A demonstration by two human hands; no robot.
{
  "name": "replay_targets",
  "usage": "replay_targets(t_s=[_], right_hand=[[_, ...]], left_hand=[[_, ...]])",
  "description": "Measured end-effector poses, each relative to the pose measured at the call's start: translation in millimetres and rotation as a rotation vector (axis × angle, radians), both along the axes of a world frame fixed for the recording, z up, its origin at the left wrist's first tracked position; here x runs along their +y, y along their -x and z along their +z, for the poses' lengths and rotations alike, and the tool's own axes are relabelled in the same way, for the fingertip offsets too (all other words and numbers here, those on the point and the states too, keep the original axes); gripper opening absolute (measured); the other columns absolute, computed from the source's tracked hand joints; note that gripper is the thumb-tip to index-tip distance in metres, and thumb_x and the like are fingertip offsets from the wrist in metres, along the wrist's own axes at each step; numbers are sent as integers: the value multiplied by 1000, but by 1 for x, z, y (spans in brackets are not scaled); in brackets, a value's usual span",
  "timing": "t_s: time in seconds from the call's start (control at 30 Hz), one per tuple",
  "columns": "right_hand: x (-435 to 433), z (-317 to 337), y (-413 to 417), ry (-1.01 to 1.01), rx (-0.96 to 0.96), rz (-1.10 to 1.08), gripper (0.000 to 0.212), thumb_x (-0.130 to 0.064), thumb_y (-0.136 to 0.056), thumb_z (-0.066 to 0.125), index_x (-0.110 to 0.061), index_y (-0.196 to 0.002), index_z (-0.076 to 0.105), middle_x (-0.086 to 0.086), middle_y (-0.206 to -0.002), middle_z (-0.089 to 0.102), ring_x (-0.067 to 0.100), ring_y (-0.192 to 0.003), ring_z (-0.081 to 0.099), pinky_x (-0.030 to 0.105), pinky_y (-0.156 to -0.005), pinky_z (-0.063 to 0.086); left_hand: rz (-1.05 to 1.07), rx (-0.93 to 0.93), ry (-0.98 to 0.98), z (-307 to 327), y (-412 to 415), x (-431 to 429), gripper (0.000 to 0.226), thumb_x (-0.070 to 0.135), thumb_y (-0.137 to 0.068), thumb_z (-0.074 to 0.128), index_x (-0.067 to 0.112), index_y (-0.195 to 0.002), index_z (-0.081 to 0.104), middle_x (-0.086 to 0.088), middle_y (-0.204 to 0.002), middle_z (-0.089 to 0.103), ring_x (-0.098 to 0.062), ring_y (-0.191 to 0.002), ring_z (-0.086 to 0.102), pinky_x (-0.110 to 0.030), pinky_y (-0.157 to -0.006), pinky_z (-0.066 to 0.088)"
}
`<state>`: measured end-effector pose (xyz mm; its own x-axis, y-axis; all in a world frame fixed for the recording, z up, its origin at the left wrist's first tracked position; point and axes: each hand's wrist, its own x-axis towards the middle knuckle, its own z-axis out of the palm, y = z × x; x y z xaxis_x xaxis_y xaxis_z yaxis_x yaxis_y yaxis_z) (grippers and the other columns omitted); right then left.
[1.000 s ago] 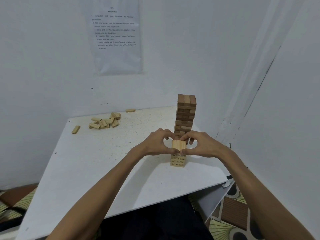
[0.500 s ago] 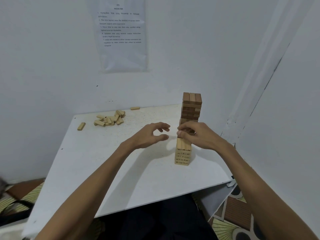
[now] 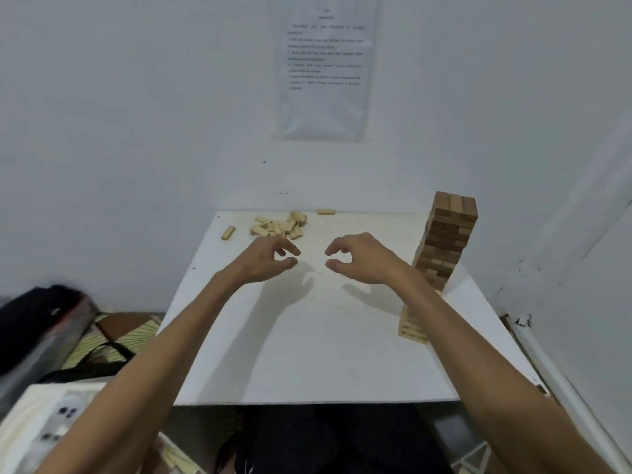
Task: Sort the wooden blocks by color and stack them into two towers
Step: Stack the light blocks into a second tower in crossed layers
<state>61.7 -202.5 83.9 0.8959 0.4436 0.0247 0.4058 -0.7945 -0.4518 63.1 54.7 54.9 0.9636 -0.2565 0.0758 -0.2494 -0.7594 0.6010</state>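
Pale blocks [image 3: 278, 227] are heaped left of the dark tower [image 3: 448, 234]; a pale stack [image 3: 412, 326] is half hidden before it; left hand [image 3: 270, 260] and right hand [image 3: 355, 258] are held empty, loosely curled, seemingly to fetch more.

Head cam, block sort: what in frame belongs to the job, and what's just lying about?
Job:
tall brown tower
short pale stack, partly behind the right forearm
loose pale blocks, far side of the white table
left hand and right hand, both empty

Lying about:
printed sheet on the wall
black bag, left
white object, lower left
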Motion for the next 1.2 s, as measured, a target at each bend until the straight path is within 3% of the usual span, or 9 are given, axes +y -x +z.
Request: replay_targets(t_s=[0.27,0.43,0.6,0.77,0.87,0.97,1.1,1.2], right_hand=[[76,-11,-38,89,-20,105,36,-41,-98,60,-26,-131,63,-8,-135,60,14,-123,52,32,-91,45],[112,-29,-82,128,-35,80,35,-35,-99,58,-23,-132,62,-1,-135,61,19,-131,49,37,-97,46],[133,-57,-119,204,-59,71,39,-22,-101,54,-13,-139,57,8,-142,55,29,-134,46,43,-103,46],[141,-81,-142,294,-167,91,30,-10,-100,49,-9,-129,55,4,-136,53,31,-124,44,46,-88,49],[141,-87,-146,222,-243,72,30,-19,-100,53,-12,-129,58,2,-138,54,27,-129,41,43,-91,46],[138,-92,-147,79,-282,28,28,-34,-97,61,-15,-117,66,-2,-126,62,22,-127,43,41,-94,44],[135,-98,-146,-25,-320,3,17,-32,-94,67,-16,-102,70,-3,-117,66,22,-120,46,41,-92,43],[135,-96,-145,-71,-297,-6,11,-27,-94,69,-17,-97,73,-5,-113,69,21,-120,47,43,-94,43]], left_hand=[[145,53,-77,-3,-7,60,25,31,-95,66,24,-118,71,7,-119,66,-10,-110,59,-25,-88,41],[229,56,-117,-10,-38,84,29,29,-94,66,22,-123,68,4,-127,65,-13,-103,58,-25,-87,41],[272,32,-190,-26,-81,86,39,25,-94,63,23,-132,61,-4,-137,56,-23,-121,55,-36,-100,45],[224,-65,-374,-39,-113,68,49,23,-95,59,24,-143,52,0,-150,44,-25,-135,40,-41,-102,41],[213,-129,-511,-46,-126,61,48,19,-95,57,26,-142,54,2,-152,39,-23,-139,33,-39,-104,32],[214,-200,-558,-52,-131,59,35,22,-97,58,28,-131,64,2,-148,44,-22,-136,35,-38,-100,31],[235,-314,-529,-57,-128,62,24,30,-96,64,29,-119,71,4,-141,52,-21,-130,40,-37,-98,30],[235,-307,-515,-57,-123,65,27,32,-95,65,30,-121,70,5,-138,53,-22,-129,41,-37,-98,30]])
